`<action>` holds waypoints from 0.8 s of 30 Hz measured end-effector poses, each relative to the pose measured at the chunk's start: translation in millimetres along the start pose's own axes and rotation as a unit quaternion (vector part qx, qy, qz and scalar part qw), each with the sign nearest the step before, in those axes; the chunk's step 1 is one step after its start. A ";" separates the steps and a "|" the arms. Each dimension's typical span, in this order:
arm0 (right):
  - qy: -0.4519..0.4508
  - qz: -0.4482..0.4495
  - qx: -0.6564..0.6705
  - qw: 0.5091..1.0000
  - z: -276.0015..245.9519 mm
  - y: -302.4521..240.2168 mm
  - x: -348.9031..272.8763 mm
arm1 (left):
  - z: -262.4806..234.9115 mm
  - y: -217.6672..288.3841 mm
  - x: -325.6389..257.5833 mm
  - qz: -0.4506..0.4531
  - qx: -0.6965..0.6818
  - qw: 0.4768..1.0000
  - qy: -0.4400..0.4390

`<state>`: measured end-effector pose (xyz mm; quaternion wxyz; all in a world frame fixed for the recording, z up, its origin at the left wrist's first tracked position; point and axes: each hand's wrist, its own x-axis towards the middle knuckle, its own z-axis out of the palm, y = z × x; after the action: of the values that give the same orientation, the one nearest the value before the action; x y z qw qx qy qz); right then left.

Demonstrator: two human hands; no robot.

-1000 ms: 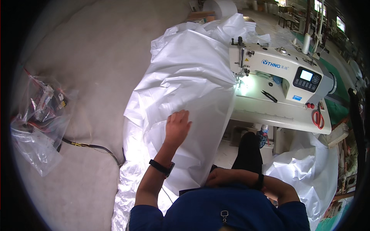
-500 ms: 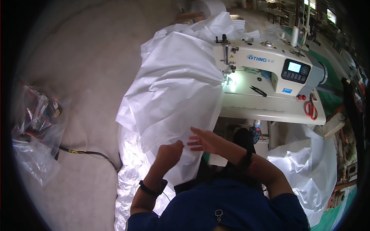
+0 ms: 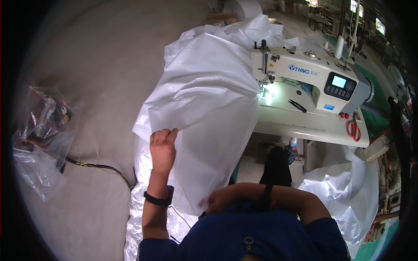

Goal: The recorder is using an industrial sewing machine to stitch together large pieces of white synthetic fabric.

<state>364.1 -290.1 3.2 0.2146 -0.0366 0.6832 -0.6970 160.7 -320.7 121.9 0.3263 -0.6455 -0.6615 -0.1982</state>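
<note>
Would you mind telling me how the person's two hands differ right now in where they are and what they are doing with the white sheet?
The left hand is stretched out, gripping the upper left edge of the white sheet; the right hand is pulled in close to the body at the sheet's lower edge. The left hand's fingers show curled over the edge; the right hand's grip cannot be made out. The left wrist wears a black band. Both are bare.

1 head-worn fisheye view looks steeply down from close above the person's own chest and forearms, facing forward over the white sheet (image 3: 204,100) toward the sewing machine (image 3: 313,82); edges bend.
</note>
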 end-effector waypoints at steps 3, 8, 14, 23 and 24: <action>0.127 -0.015 0.123 0.984 -21.2 38.5 -13.3 | -25.1 12.0 14.0 0.060 -0.010 0.998 -0.001; 0.317 -0.075 0.442 0.836 -14.6 3.7 -39.2 | -44.1 52.1 -26.4 0.160 -0.144 0.924 -0.318; 0.301 -0.026 0.123 0.945 13.2 -13.4 -36.6 | -33.1 71.9 -43.7 -0.027 -0.315 0.864 -0.392; 0.234 -0.028 -0.114 0.965 31.7 -23.2 17.7 | 3.4 65.6 -72.8 -0.228 -0.472 0.748 -0.407; 0.246 -0.047 -0.114 0.961 33.9 -26.4 17.5 | -4.8 78.7 -67.2 -0.252 -0.469 0.741 -0.410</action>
<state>353.3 -328.6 26.6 0.0011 0.0798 0.7875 -0.6111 235.8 -365.7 66.5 -0.3819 -0.5460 -0.6931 -0.2750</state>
